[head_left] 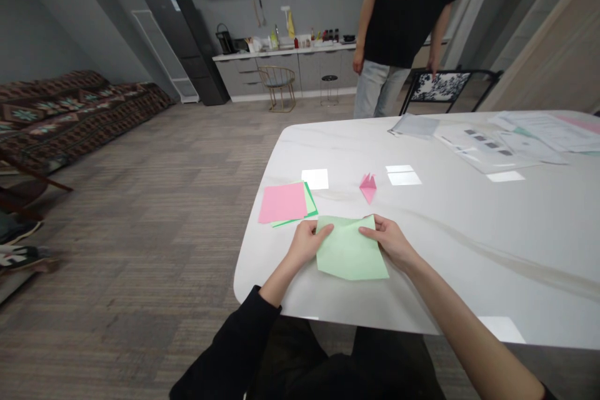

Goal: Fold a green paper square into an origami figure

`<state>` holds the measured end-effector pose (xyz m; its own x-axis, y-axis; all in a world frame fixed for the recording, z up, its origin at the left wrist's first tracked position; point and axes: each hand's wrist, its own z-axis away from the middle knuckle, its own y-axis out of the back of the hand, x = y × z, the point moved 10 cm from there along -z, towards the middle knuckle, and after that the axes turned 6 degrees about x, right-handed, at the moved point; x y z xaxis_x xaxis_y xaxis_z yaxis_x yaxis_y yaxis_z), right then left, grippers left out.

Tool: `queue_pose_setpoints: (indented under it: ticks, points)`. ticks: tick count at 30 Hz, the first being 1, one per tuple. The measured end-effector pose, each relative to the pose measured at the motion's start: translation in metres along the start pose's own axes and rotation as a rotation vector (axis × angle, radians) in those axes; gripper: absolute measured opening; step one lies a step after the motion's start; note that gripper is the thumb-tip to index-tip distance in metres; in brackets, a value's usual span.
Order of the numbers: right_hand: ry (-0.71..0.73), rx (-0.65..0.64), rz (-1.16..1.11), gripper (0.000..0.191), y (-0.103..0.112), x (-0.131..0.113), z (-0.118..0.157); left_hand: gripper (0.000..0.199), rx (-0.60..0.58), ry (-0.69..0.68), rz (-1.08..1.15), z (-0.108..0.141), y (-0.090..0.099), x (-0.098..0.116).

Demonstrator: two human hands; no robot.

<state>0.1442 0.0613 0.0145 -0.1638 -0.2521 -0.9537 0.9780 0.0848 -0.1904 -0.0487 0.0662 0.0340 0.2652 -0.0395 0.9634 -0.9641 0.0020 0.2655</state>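
A light green sheet of paper (349,253) is held up just over the white table (323,297), slightly bent. My left hand (309,240) pinches its upper left edge, thumb on top. At its upper right corner my right hand (387,239) has the sheet between thumb and fingers. Beyond the sheet lies a small folded pink paper figure (368,187) with pointed tips. To the left is a stack of square papers, a pink sheet (282,202) on top and green ones (310,200) showing beneath.
Across the table a person in a black shirt (398,19) stands by a chair (440,87). Papers and clear sleeves (492,147) lie at the far right of the table. A patterned couch (79,106) is at the left.
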Motion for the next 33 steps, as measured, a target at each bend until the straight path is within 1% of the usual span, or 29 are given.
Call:
queue_pose_setpoints:
  ticks: [3, 7, 10, 12, 14, 16, 18, 20, 22, 24, 26, 29, 31, 33]
  points:
    - [0.002, 0.025, 0.013, 0.042, -0.003, 0.007, 0.002, 0.042, -0.062, 0.142, 0.234, 0.002, -0.016, -0.014]
    - [0.014, 0.099, 0.045, 0.041, -0.002, 0.013, 0.001, 0.042, -0.129, 0.276, 0.516, 0.011, -0.037, -0.019]
    - [0.054, 0.114, 0.102, 0.044, -0.002, 0.012, 0.000, 0.041, -0.109, 0.379, 0.679, 0.015, -0.046, -0.025]
    - [0.121, 0.124, 0.196, 0.038, -0.001, 0.008, 0.001, 0.038, -0.075, 0.447, 0.737, 0.017, -0.048, -0.031]
    - [0.235, 0.115, 0.307, 0.031, -0.001, -0.002, 0.003, 0.032, -0.045, 0.494, 0.761, 0.017, -0.049, -0.036]
    - [0.376, 0.051, 0.396, 0.031, -0.009, -0.012, 0.008, 0.029, -0.036, 0.508, 0.780, 0.015, -0.049, -0.038]
    - [0.487, -0.037, 0.445, 0.042, -0.018, -0.020, 0.015, 0.028, -0.042, 0.501, 0.808, 0.012, -0.049, -0.037]
    - [0.546, -0.101, 0.475, 0.052, -0.025, -0.022, 0.020, 0.027, -0.036, 0.507, 0.815, 0.011, -0.048, -0.038]
    - [0.559, -0.129, 0.498, 0.058, -0.028, -0.021, 0.022, 0.025, -0.007, 0.524, 0.782, 0.010, -0.045, -0.039]
    - [0.540, -0.137, 0.504, 0.061, -0.029, -0.018, 0.022, 0.023, 0.015, 0.528, 0.745, 0.010, -0.043, -0.039]
    - [0.502, -0.107, 0.482, 0.062, -0.025, -0.015, 0.021, 0.023, 0.029, 0.517, 0.720, 0.010, -0.041, -0.037]
    - [0.442, -0.032, 0.450, 0.058, -0.015, -0.009, 0.018, 0.028, 0.074, 0.497, 0.677, 0.010, -0.037, -0.036]
    - [0.431, 0.004, 0.447, 0.057, -0.010, -0.006, 0.017, 0.032, 0.104, 0.490, 0.666, 0.010, -0.036, -0.037]
    - [0.436, 0.032, 0.449, 0.056, -0.007, -0.006, 0.017, 0.038, 0.110, 0.486, 0.670, 0.010, -0.036, -0.038]
